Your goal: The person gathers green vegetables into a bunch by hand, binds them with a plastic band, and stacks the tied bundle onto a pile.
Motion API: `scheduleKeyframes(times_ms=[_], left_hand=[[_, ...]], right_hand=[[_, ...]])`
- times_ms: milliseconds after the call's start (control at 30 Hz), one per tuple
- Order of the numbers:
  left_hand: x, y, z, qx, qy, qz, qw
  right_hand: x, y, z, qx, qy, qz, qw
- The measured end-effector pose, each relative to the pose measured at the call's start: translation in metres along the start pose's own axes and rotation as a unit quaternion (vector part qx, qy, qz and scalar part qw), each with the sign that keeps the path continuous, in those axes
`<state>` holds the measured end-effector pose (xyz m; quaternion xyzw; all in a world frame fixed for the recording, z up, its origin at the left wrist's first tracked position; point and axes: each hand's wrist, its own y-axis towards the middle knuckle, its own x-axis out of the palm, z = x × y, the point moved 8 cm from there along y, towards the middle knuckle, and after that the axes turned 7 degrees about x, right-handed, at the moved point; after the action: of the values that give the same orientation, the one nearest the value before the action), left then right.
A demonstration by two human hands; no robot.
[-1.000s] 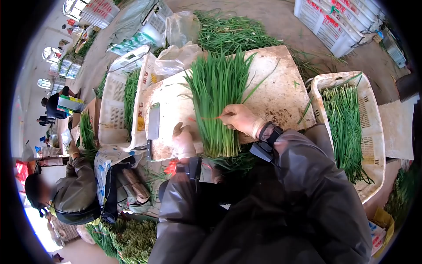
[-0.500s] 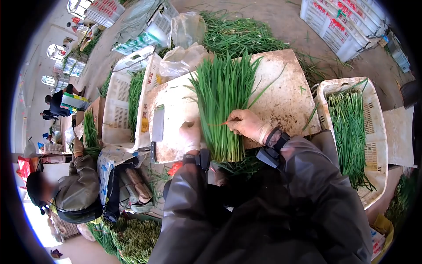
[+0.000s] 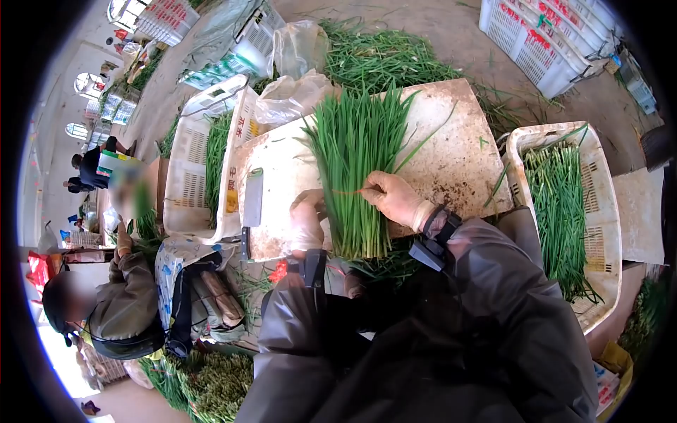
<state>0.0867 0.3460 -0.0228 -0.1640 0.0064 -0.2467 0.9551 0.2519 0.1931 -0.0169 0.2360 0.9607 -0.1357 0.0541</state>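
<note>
A bundle of garlic chives [image 3: 360, 148] lies on a dirty white board [image 3: 451, 151], leaves pointing away from me and cut stems toward me. A thin red band [image 3: 345, 192] crosses the front of the bundle. My right hand [image 3: 400, 200], in a pale glove, pinches the band at the bundle's right side. Against the left side rests my left hand [image 3: 307, 220], gloved too and with its fingers curled; their tips are hidden, and I cannot make out what they hold. A cleaver [image 3: 252, 204] with a black handle lies on the board, left of that hand.
White crates of chives stand at the left [image 3: 229, 166] and right [image 3: 599, 225] of the board. Behind it are plastic bags [image 3: 296, 95] and a loose heap of chives [image 3: 388, 56]. Stacked crates [image 3: 532, 46] stand back right. A person [image 3: 116, 303] sits at the left.
My left hand has moved up and right against the bundle, its fingers now curled at the band's left end. My right hand keeps its pinch, shifted slightly up and left.
</note>
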Motion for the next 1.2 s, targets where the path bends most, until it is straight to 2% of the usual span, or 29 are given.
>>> scheduleKeyframes(times_ms=[67,200,333,367,500,533,567,633,733,833,967,1000,1100,1200], left_hand=[[0.013,-0.01,0.009,0.013,-0.017,-0.019,1.0],[0.03,-0.016,0.005,0.013,-0.089,-0.073,0.993],[0.04,-0.025,0.0,0.027,-0.086,-0.105,0.99],[0.047,-0.029,0.004,0.06,-0.083,-0.129,0.986],[0.068,-0.044,0.01,0.15,0.064,-0.187,0.969],[0.074,-0.047,0.015,0.208,0.087,-0.188,0.956],[0.079,-0.054,0.027,0.256,0.18,-0.18,0.933],[0.082,-0.05,0.02,0.288,0.205,-0.186,0.917],[0.085,-0.048,0.018,0.332,0.222,-0.155,0.903],[0.088,-0.048,0.016,0.345,0.304,-0.138,0.877],[0.096,-0.049,0.005,0.348,0.341,-0.145,0.861],[0.096,-0.05,0.006,0.332,0.342,-0.135,0.869],[0.092,-0.046,0.003,0.249,0.307,-0.16,0.905],[0.09,-0.042,-0.001,0.165,0.196,-0.235,0.938]], right_hand=[[-0.004,-0.007,-0.009,-0.043,-0.033,0.029,0.998],[-0.007,-0.014,-0.008,-0.046,-0.03,0.028,0.998],[-0.015,-0.024,-0.008,-0.058,-0.033,0.031,0.997],[-0.016,-0.027,-0.009,-0.061,-0.036,0.028,0.997],[-0.019,-0.037,-0.014,-0.069,-0.043,0.037,0.996],[-0.019,-0.038,-0.013,-0.085,-0.046,0.044,0.994],[-0.018,-0.037,-0.009,-0.105,-0.046,0.047,0.992],[-0.02,-0.038,-0.006,-0.146,-0.06,0.062,0.986],[-0.021,-0.04,-0.009,-0.122,-0.049,0.045,0.99],[-0.024,-0.043,-0.014,-0.105,-0.076,0.058,0.99],[-0.016,-0.049,-0.034,-0.167,-0.111,0.061,0.978],[-0.015,-0.05,-0.039,-0.176,-0.146,0.064,0.971],[-0.014,-0.05,-0.039,-0.132,-0.138,0.035,0.981],[-0.013,-0.049,-0.035,-0.113,-0.119,0.025,0.986]])
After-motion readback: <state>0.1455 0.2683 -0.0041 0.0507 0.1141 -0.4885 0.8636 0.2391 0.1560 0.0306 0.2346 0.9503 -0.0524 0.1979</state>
